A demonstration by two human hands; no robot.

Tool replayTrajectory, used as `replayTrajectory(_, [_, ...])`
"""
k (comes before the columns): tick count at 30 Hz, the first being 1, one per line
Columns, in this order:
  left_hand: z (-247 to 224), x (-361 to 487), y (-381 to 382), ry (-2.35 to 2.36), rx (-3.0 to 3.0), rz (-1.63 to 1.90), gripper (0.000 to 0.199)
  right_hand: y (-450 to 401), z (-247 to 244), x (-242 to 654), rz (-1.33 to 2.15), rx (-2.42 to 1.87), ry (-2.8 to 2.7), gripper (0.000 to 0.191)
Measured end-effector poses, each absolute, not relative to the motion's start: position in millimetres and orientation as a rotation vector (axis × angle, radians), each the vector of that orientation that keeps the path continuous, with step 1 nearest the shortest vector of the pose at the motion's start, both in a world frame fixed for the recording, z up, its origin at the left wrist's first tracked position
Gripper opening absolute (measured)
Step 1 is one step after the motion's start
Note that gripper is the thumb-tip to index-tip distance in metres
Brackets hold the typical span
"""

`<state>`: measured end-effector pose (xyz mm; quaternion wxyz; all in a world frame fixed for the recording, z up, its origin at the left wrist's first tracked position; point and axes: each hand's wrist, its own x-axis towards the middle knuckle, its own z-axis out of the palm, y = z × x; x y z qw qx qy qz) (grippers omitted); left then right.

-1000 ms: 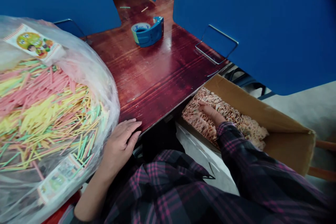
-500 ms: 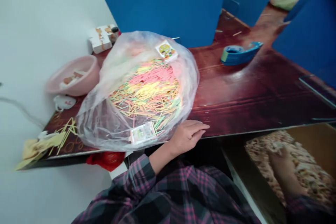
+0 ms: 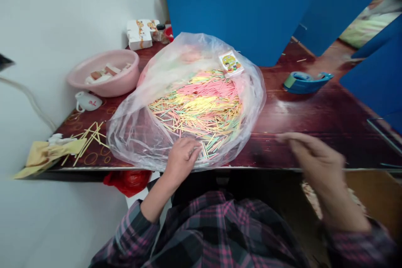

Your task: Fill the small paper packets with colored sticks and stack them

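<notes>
A clear plastic bag (image 3: 132, 142) lies wide open on the table, full of thin pastel sticks (image 3: 201, 104) in pink, yellow and green. At its front edge my left hand (image 3: 182, 159) has its fingers curled over a small printed packet (image 3: 203, 150), which it mostly covers. Another small packet (image 3: 231, 63), with a yellow cartoon face, rests on the far side of the bag. My right hand (image 3: 317, 163) is over the table's front edge, right of the bag. Motion smears its fingers, and I cannot make out anything in them.
A blue tape dispenser (image 3: 306, 83) stands on the dark red table (image 3: 276, 121). On the left are a pink basin (image 3: 103, 73), a white cup (image 3: 88, 101), loose yellow sticks (image 3: 91, 138) and stacked white boxes (image 3: 140, 35). Below right, a box (image 3: 377, 192) holds pale curled pieces.
My right hand has come up out of the box to above the table edge. My left hand has moved left, from beside the bag onto the front packet. The view has shifted.
</notes>
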<state>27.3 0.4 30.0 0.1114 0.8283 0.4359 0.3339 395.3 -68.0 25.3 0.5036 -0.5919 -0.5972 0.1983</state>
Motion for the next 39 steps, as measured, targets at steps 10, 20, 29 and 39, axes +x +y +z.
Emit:
replayTrajectory(10, [-4.0,14.0,-1.7,1.410,2.459,0.738,0.019,33.1,22.5,257.1,0.247,-0.920,-2.740,0.034])
replayTrajectory(20, [0.0,14.6,5.4,1.382,2.450,0.592,0.015,52.3,14.9,248.8,-0.062,-1.049,-2.912,0.016])
replayTrajectory(29, [-2.5,15.5,9.3,1.399,2.460,0.636,0.019,88.9,15.3,236.0,-0.121,-1.277,-2.624,0.025])
replayTrajectory(39, [-5.9,16.1,2.5,1.447,2.496,0.747,0.022,14.0,14.6,239.4,0.277,-0.932,-2.704,0.026])
